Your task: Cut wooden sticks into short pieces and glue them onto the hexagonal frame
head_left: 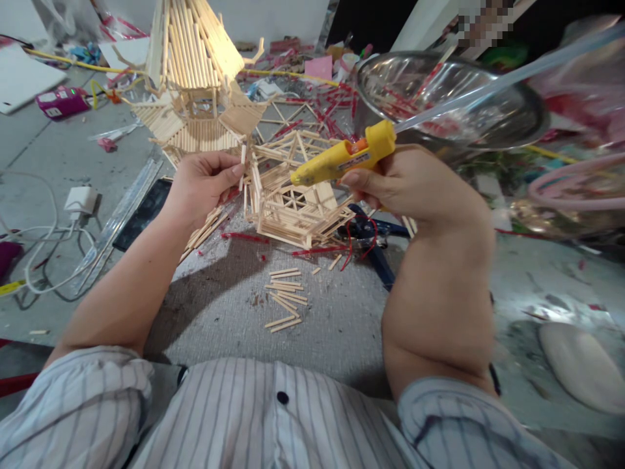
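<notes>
My right hand (415, 185) is closed round a yellow hot-glue gun (342, 156), its nozzle aimed left at a small house-like frame of wooden sticks (293, 195) on the floor. A clear glue stick (488, 81) juts from the gun's back. My left hand (202, 182) pinches a short wooden stick (243, 163) upright against the frame's left side. Behind it stands a taller stick-built pagoda model (195, 78).
Loose cut sticks (286, 299) lie on the grey mat in front of me. A steel bowl (439, 98) sits at the right, a dark phone (144, 212) and a white charger with cables (81, 202) at the left. Red scraps litter the floor.
</notes>
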Demonstrator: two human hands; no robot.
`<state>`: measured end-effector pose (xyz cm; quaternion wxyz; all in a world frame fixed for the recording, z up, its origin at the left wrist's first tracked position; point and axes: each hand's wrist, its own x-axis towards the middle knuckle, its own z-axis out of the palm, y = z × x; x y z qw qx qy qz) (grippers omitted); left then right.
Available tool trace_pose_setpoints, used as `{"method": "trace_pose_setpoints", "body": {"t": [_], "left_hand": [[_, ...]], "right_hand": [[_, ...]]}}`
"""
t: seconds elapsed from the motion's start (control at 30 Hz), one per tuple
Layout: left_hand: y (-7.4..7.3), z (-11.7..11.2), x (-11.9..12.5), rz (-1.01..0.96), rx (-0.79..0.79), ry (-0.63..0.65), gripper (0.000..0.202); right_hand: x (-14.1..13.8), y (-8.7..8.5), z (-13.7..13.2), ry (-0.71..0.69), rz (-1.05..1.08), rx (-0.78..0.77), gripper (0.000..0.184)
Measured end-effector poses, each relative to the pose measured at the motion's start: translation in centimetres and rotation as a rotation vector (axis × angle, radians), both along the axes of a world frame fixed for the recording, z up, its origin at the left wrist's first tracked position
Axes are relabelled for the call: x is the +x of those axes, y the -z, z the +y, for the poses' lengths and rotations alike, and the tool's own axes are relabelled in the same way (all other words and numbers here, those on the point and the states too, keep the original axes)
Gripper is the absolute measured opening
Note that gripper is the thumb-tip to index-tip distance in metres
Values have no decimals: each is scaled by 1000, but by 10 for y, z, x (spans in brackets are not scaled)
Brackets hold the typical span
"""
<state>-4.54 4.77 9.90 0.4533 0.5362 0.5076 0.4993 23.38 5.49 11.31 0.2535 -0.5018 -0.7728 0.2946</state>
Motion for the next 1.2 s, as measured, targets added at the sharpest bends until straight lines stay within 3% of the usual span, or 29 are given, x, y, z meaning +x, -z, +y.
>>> {"method": "trace_pose_setpoints", "body": {"t": [0.37,0.63,0.87,1.03,1.2], "left_hand": [[0,0,2,26,-6,-12,23],[-1,-1,1,9,-9,-7,25],[-3,-2,2,74,-15,0,21],[-11,-2,2,213,-47,40,10],[-25,7,6,540,-26,138,15]], "right_hand": [[-1,0,0,39,-34,29,57],[-1,0,0,13,1,54,50],[-3,-4,-1,82,-36,66,59],[2,-1,4,142,127,78,75],[3,-4,0,87,399,109,69]]}}
